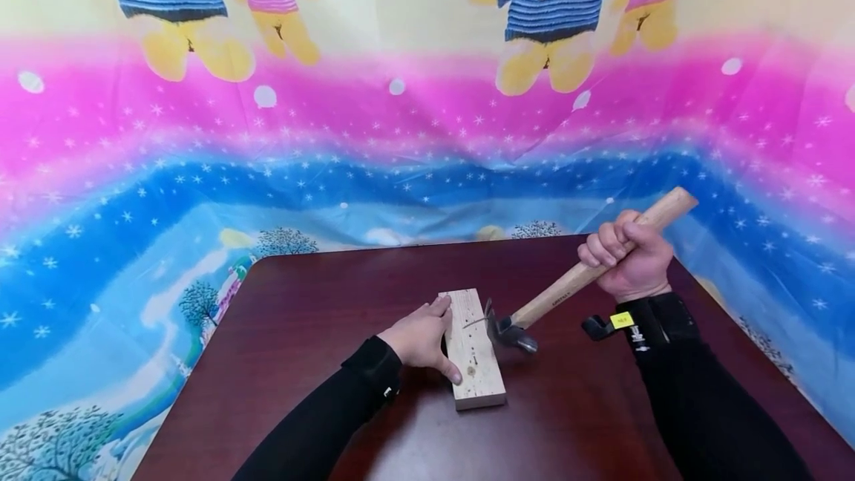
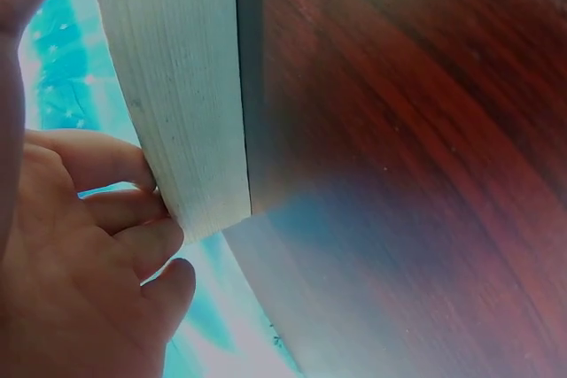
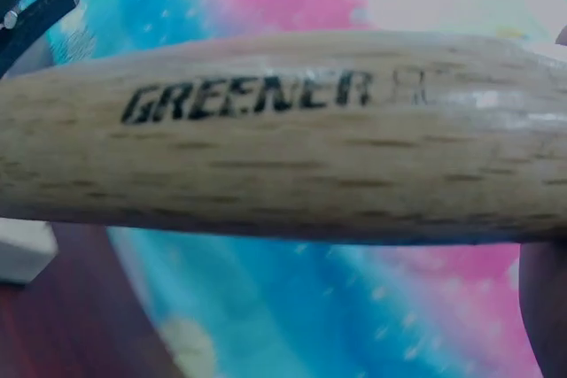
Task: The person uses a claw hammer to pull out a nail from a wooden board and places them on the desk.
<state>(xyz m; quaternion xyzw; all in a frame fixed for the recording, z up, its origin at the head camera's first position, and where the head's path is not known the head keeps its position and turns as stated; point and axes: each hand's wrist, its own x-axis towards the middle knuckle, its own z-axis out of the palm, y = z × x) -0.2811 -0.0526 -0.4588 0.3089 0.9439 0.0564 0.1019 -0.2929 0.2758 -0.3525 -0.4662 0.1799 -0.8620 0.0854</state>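
A pale wooden block (image 1: 476, 366) lies lengthwise on the table. My left hand (image 1: 419, 336) holds its left side, thumb near the closer end and fingers toward the far end. In the left wrist view, bent fingers of the left hand (image 2: 97, 227) touch the side of the block (image 2: 182, 86). My right hand (image 1: 628, 254) grips the wooden handle of a claw hammer (image 1: 557, 292), which slants up to the right. The hammer's metal head is at the block's right edge, beside a thin nail (image 1: 477, 322) over the block's top. Lettering marks the hammer handle (image 3: 266, 157) in the right wrist view.
The dark reddish-brown table (image 1: 320, 303) has a rounded far left corner. A patterned cloth (image 1: 414, 125) in pink and blue hangs behind it and along both sides. Small dark marks dot the block's top. Black bands sit on both wrists.
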